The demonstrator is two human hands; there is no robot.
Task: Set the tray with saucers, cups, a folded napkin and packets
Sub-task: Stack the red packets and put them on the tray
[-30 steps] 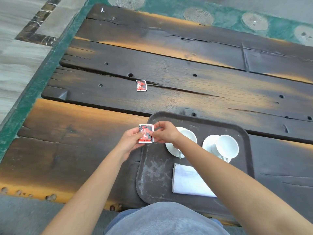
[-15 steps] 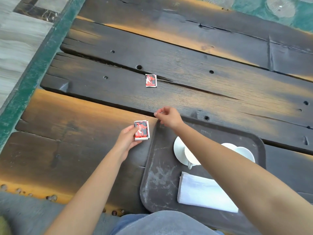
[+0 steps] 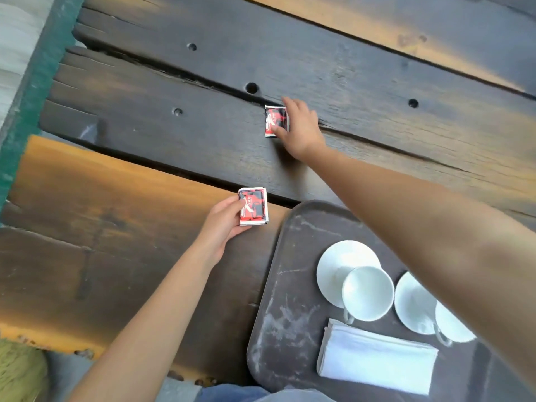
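Observation:
A dark brown tray lies at the lower right of the wooden table. On it stand two white saucers, each with a white cup: the left saucer with its cup, and the right saucer partly hidden by my right arm. A folded white napkin lies in front of them. My left hand holds a small stack of red-and-black packets just left of the tray. My right hand reaches across the table, its thumb and fingers touching a single packet that lies on the planks.
The table is made of dark, weathered planks with gaps and bolt holes. A green painted edge runs along the left. The table's near edge is at the bottom left, with something yellow-green below it.
My right hand has left the stack and stretched forward from the tray's corner to the lone packet on the table. The left hand keeps the stack. The camera has tipped forward.

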